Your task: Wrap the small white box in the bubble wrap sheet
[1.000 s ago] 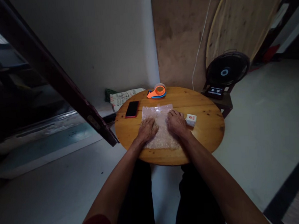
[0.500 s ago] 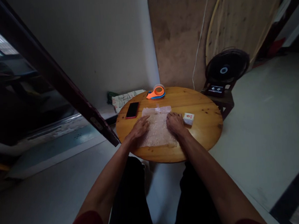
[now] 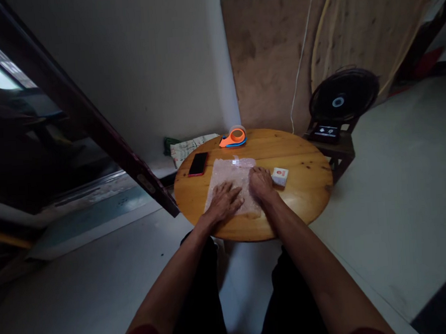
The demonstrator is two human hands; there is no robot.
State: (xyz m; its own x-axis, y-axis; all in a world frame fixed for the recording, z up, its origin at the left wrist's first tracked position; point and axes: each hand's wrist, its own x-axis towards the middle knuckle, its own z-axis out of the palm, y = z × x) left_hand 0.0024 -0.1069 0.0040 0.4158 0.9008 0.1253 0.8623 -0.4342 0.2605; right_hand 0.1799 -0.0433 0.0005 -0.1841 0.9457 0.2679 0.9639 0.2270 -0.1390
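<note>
A sheet of clear bubble wrap (image 3: 227, 174) lies flat on the round wooden table (image 3: 301, 152), with a shiny strip of clear tape (image 3: 236, 161) at its far edge. My left hand (image 3: 225, 201) rests palm down on the wrap's near middle, fingers spread. At the right edge of the wrap, my right hand (image 3: 261, 182) has its fingers curled over the plastic; its thumb is hard to see. Just right of that hand sits a small white box (image 3: 280, 176) with a red mark.
An orange and blue tape dispenser (image 3: 234, 136) stands at the table's far edge. A phone with a red rim (image 3: 198, 164) lies at the left. Beyond the table's right side, a dark chair (image 3: 331, 142) holds a black fan (image 3: 343, 96) and a lit screen device (image 3: 325, 131).
My left hand has moved right and nearer me, from the wrap's left edge onto its middle. My right hand stays at the right edge, its fingers more curled.
</note>
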